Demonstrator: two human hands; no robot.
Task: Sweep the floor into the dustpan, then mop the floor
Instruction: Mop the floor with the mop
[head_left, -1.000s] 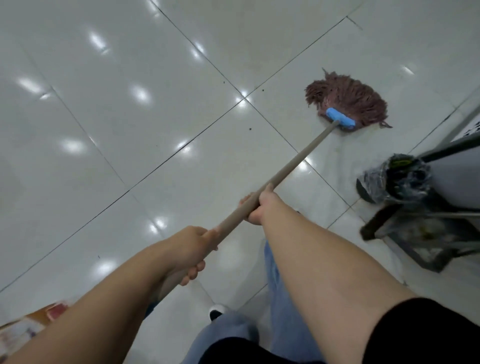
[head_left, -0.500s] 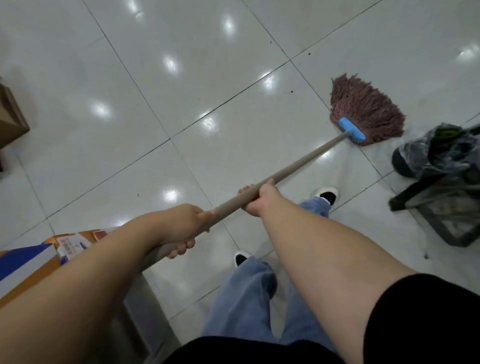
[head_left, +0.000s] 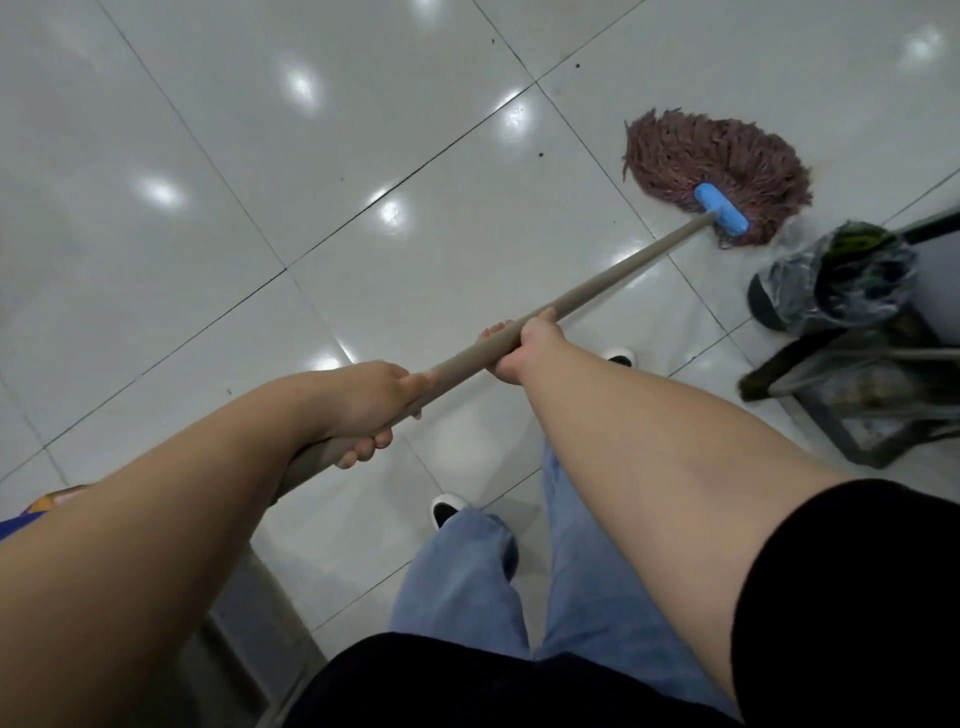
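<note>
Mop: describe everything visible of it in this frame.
The mop has a reddish-brown string head spread flat on the glossy tiled floor, a blue clamp and a long beige handle slanting toward the person. The right hand grips the handle mid-shaft, the left hand lower down. The head lies close to a plastic-wrapped bin.

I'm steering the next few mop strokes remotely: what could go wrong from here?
1. The mop head lies close to the plastic-wrapped bin; a stroke to the right could snag or tip it.
2. The tiles look glossy, and the shoes stand right behind the mopped patch; a slip is possible.
3. The dark specks may only get smeared.
</note>
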